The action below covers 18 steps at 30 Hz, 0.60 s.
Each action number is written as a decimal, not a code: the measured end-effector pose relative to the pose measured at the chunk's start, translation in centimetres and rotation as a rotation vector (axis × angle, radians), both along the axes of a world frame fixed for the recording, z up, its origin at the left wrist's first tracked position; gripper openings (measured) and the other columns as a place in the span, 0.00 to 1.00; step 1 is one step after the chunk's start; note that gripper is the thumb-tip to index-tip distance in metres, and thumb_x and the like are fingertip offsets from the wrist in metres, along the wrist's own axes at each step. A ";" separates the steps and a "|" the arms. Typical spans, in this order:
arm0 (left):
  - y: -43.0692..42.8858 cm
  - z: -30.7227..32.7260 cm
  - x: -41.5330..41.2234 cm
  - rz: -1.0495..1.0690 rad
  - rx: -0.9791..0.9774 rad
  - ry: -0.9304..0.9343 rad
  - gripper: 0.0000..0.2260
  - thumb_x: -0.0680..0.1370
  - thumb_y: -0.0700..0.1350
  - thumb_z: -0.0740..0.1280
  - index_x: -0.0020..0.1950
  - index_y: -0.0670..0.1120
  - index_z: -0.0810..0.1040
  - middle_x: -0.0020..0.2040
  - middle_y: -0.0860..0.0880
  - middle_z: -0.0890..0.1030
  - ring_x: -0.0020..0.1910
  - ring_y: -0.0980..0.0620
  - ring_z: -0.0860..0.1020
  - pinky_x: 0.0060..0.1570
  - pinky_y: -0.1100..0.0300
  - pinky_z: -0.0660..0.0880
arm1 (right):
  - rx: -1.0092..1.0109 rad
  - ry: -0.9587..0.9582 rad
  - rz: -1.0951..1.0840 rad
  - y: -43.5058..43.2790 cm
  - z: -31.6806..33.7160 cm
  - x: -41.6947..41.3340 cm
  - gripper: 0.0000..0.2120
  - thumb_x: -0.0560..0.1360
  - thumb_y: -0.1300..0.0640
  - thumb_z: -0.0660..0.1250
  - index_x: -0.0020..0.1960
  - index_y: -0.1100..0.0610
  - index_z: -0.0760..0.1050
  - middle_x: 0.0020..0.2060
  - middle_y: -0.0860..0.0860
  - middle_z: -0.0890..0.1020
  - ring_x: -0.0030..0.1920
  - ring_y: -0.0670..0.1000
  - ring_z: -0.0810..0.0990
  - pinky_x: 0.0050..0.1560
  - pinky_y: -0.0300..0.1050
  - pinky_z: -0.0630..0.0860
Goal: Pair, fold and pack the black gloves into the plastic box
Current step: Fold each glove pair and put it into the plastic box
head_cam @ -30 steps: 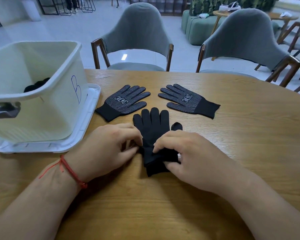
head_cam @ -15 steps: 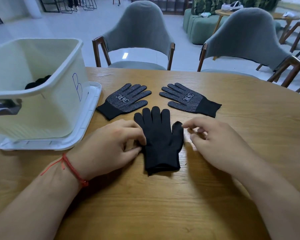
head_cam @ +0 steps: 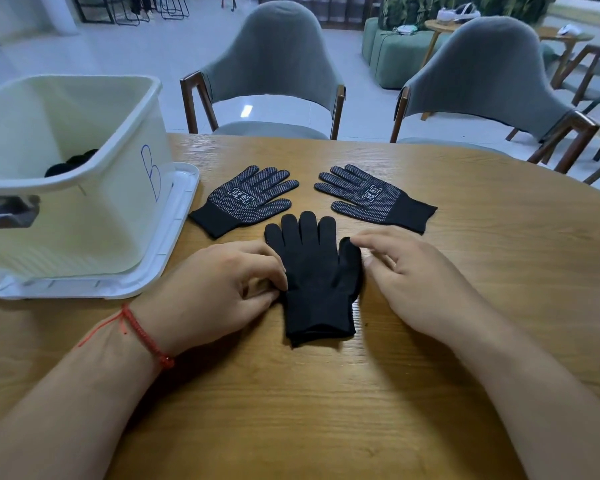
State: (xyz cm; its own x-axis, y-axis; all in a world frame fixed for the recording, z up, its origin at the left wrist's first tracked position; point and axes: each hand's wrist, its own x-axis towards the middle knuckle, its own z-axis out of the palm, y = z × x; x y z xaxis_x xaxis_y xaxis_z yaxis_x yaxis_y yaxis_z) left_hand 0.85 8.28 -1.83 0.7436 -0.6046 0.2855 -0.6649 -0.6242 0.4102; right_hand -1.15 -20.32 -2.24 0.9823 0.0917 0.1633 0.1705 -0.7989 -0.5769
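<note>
Gloves lying on the counter (head_cam: 465, 271), by my count: three. Two are dotted and lie palm up on the far side, apart from each other. The left dotted glove (head_cam: 246, 200) is just beside the lid, and the right dotted glove (head_cam: 371, 199) lies across from it, cuffs pointing outward. One plain black glove (head_cam: 317, 278) lies nearest me, fingers pointing away. Its cuff shows a doubled edge, so I cannot tell whether it is one glove or two stacked.

One plastic box (head_cam: 84, 216), with a blue B on its wall, stands on its lid (head_cam: 174, 244) at the left, with a dark bundle (head_cam: 71, 164) inside.

My left hand (head_cam: 215, 289), one red cord (head_cam: 142, 334) at its wrist, has its fingers curled and pinches the plain black glove's left edge. My right hand (head_cam: 416, 278) is loosely spread, one fingertip touching that glove's thumb.

Grey chairs behind: two, the left chair (head_cam: 274, 64) and the right chair (head_cam: 485, 71).
</note>
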 end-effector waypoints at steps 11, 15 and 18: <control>0.3 -0.5 0.5 0.038 -0.038 0.018 0.10 0.78 0.47 0.68 0.58 0.55 0.82 0.60 0.59 0.80 0.61 0.55 0.78 0.62 0.54 0.75 | -0.011 -0.133 0.285 0.6 0.7 -1.5 0.10 0.80 0.58 0.72 0.56 0.44 0.83 0.57 0.39 0.81 0.64 0.46 0.79 0.67 0.47 0.74; 0.4 -1.0 0.6 0.128 0.061 0.056 0.19 0.80 0.53 0.60 0.70 0.56 0.78 0.73 0.59 0.75 0.74 0.58 0.70 0.74 0.56 0.67 | -0.102 0.031 0.510 1.0 1.6 -2.6 0.10 0.76 0.44 0.77 0.57 0.41 0.83 0.59 0.34 0.79 0.65 0.43 0.76 0.65 0.39 0.70; 0.6 -1.0 0.7 0.159 0.093 0.083 0.20 0.81 0.56 0.58 0.71 0.57 0.77 0.74 0.60 0.74 0.75 0.60 0.69 0.75 0.54 0.68 | -0.157 0.036 0.531 0.9 1.8 -2.7 0.11 0.75 0.42 0.78 0.56 0.40 0.82 0.61 0.32 0.78 0.66 0.42 0.75 0.64 0.39 0.70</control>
State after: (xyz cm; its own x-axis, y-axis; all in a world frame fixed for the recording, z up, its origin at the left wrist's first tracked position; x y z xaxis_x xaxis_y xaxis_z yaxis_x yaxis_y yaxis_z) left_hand 1.55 8.83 -2.82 0.8507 -0.4982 0.1680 -0.5211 -0.7564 0.3954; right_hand -3.83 -19.45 -0.46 0.7989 0.5967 0.0753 0.5561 -0.6851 -0.4706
